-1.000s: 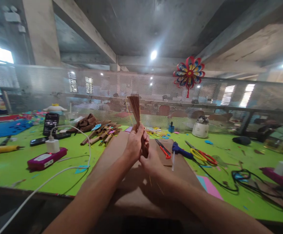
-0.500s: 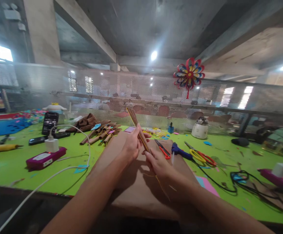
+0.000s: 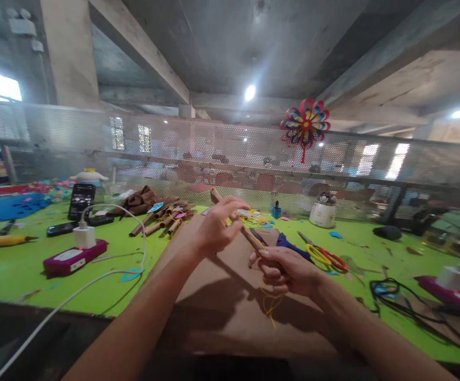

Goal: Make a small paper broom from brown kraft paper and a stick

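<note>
At frame centre, a stick bundle [image 3: 249, 233] is gripped at its lower end by the right hand [image 3: 289, 271], steadying it aslant above the brown card [image 3: 230, 296]. The left hand [image 3: 216, 230] is pinched on yellow thread [image 3: 270, 306] near its top, apparently for binding.

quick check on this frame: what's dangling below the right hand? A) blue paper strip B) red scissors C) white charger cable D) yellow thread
D: loose yellow thread hangs under the right hand, which grips the lower end of the brown stick bundle; the left hand pinches the same bundle higher up, above the brown paper sheet.
</note>
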`<move>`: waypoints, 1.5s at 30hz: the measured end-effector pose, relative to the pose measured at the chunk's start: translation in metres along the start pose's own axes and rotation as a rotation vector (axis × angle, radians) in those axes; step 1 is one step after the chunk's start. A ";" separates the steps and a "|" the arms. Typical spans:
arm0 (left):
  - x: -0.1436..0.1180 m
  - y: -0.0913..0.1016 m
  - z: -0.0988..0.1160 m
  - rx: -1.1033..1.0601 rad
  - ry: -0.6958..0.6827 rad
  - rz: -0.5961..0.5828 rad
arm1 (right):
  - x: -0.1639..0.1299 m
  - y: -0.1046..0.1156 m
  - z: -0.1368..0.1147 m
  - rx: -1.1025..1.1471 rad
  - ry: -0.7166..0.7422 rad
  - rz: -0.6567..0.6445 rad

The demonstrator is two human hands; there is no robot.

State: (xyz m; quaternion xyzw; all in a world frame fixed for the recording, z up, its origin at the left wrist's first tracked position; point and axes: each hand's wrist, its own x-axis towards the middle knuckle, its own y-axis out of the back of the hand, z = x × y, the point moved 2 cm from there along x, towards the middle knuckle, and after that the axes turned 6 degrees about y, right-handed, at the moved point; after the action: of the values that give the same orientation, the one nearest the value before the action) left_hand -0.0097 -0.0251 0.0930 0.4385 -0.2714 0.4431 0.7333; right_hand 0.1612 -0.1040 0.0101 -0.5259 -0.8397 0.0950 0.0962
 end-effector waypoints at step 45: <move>-0.027 -0.027 -0.042 0.155 0.224 -0.704 | -0.034 0.022 -0.045 -1.414 0.020 -0.113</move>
State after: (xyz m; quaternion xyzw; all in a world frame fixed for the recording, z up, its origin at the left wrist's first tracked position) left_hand 0.0020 -0.0053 0.0413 0.5079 0.0123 0.2284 0.8305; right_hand 0.2064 -0.1228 0.0459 -0.4187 -0.7252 -0.4830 -0.2558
